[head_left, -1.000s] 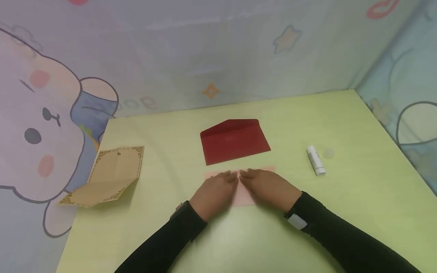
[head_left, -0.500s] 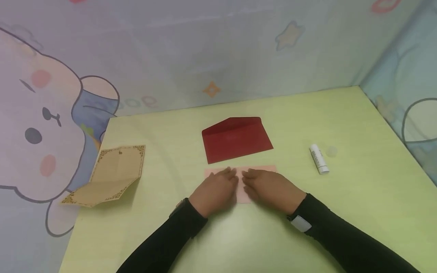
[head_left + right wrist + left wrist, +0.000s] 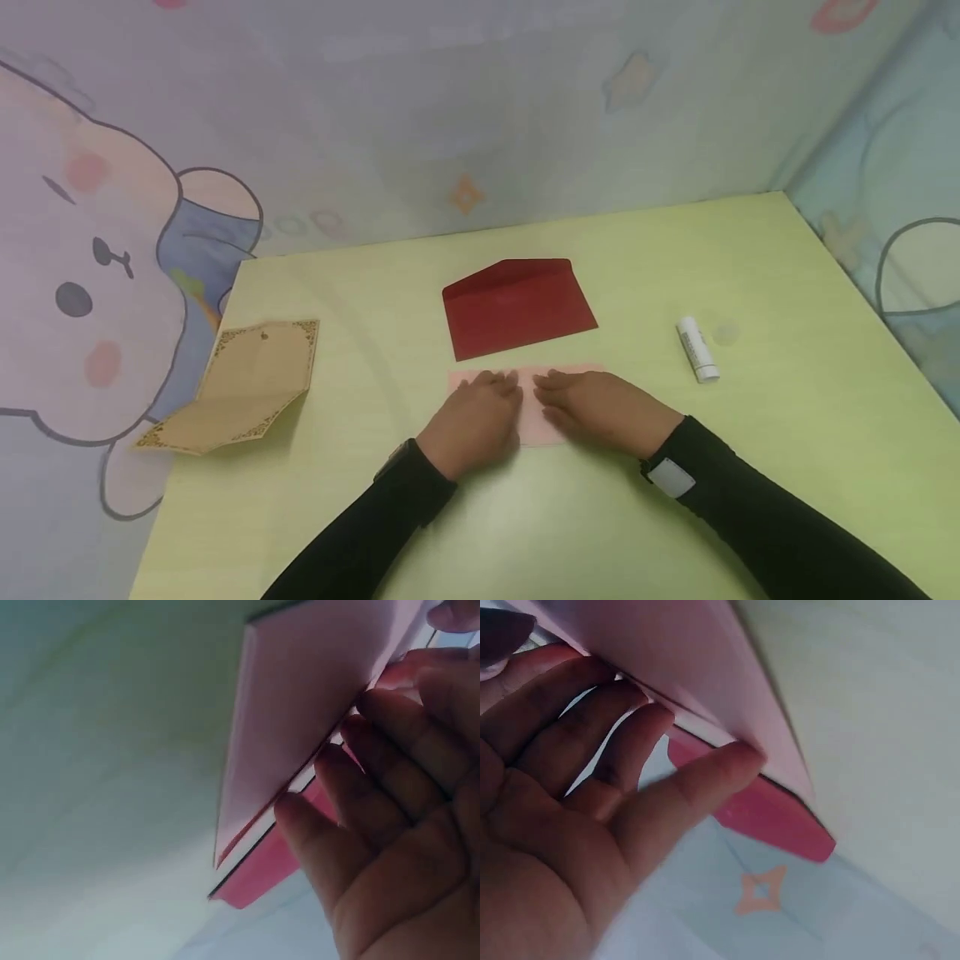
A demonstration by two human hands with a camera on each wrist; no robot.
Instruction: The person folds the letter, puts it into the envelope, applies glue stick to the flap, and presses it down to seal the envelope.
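A folded pale pink paper [image 3: 534,417] lies on the yellow-green table [image 3: 525,517], just in front of a dark red envelope [image 3: 517,307]. My left hand [image 3: 474,417] and right hand [image 3: 596,408] lie side by side, palms down, straight fingers pressing on the pink paper. In the left wrist view the fingers [image 3: 705,780] touch the far edge of the pink paper [image 3: 697,660], with the red envelope [image 3: 772,817] behind. In the right wrist view the fingers [image 3: 375,780] press the pink paper's [image 3: 300,712] layered edge, the red envelope [image 3: 259,874] showing beyond it.
A tan letter sheet [image 3: 243,387] with an ornate border lies half-folded at the table's left edge. A white glue stick [image 3: 697,349] and its clear cap [image 3: 725,334] lie to the right. Cartoon-printed walls [image 3: 465,125] close in the back and sides.
Both hands stay pressed on the pink paper, shifting only slightly. The view has wobbled a little; nothing else has moved.
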